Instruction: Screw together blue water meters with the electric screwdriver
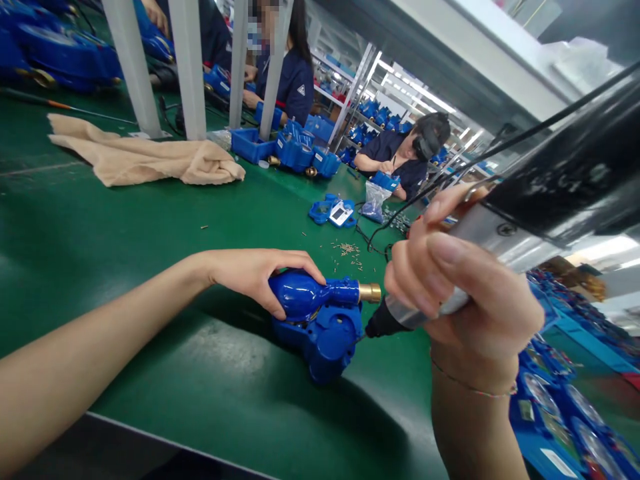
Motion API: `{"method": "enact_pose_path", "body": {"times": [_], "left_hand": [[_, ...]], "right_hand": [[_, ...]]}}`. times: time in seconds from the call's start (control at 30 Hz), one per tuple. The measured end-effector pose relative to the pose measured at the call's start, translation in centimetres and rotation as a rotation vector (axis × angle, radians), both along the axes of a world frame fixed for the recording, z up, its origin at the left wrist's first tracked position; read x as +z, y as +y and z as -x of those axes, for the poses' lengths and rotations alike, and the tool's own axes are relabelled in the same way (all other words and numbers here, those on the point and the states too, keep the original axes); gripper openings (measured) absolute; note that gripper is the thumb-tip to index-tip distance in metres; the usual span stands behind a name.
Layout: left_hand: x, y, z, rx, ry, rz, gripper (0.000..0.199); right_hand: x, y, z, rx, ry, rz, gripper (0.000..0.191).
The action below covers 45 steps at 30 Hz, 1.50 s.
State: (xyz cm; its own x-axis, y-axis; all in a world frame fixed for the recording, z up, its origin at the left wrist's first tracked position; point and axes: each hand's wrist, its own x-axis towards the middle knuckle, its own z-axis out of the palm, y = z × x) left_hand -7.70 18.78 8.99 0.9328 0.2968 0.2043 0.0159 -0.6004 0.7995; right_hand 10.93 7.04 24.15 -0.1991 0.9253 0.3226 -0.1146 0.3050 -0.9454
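Note:
A blue plastic water meter body point(315, 320) with a brass threaded end point(369, 292) lies on the green bench mat point(215, 373). My left hand point(265, 277) wraps its rounded blue neck from above. My right hand point(460, 287) grips a black and silver electric screwdriver point(500, 233) hanging from a cable. Its dark nose point(383, 321) points down at the meter's blue housing, close to or touching it. The bit itself is hidden in the shadow there. Several small brass screws point(347, 250) lie scattered just beyond the meter.
A beige cloth point(140, 153) lies at the far left. Blue bins point(253, 145), a plastic bag of parts point(375, 201) and a blue meter part with a display point(340, 213) stand beyond. Co-workers point(395, 157) sit further on. Blue meters point(555, 400) are stacked at lower right.

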Motion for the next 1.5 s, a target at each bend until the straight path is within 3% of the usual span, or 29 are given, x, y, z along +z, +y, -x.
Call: {"method": "enact_pose_path", "body": {"times": [0.3, 0.4, 0.53, 0.6, 0.8, 1.03, 1.3, 1.5], "left_hand": [[-0.4, 0.0, 0.0, 0.013, -0.012, -0.028, 0.066], [-0.3, 0.0, 0.0, 0.014, 0.002, -0.019, 0.067], [0.1, -0.1, 0.0, 0.012, 0.03, 0.023, 0.063], [0.2, -0.2, 0.0, 0.013, 0.039, 0.035, 0.064], [0.0, -0.1, 0.0, 0.014, 0.017, 0.035, 0.064], [-0.3, 0.0, 0.0, 0.03, 0.012, 0.034, 0.066], [-0.3, 0.0, -0.1, 0.024, 0.016, 0.016, 0.064], [-0.3, 0.1, -0.1, 0.016, 0.026, -0.006, 0.064]], "right_hand": [[-4.8, -0.1, -0.4, 0.028, -0.199, 0.138, 0.02], [-5.4, -0.3, -0.2, -0.075, -0.244, 0.091, 0.021], [-5.6, -0.6, -0.2, -0.342, -0.289, -0.038, 0.023], [-5.6, -0.7, -0.4, -0.377, -0.286, -0.036, 0.021], [-5.2, 0.4, -0.8, -0.104, -0.212, 0.129, 0.013], [-5.3, 1.1, -0.6, 0.008, -0.199, 0.175, 0.016], [-5.0, 0.3, -0.7, 0.006, -0.168, 0.17, 0.018], [-5.0, 0.0, -0.8, -0.1, -0.208, 0.085, 0.021]]}}
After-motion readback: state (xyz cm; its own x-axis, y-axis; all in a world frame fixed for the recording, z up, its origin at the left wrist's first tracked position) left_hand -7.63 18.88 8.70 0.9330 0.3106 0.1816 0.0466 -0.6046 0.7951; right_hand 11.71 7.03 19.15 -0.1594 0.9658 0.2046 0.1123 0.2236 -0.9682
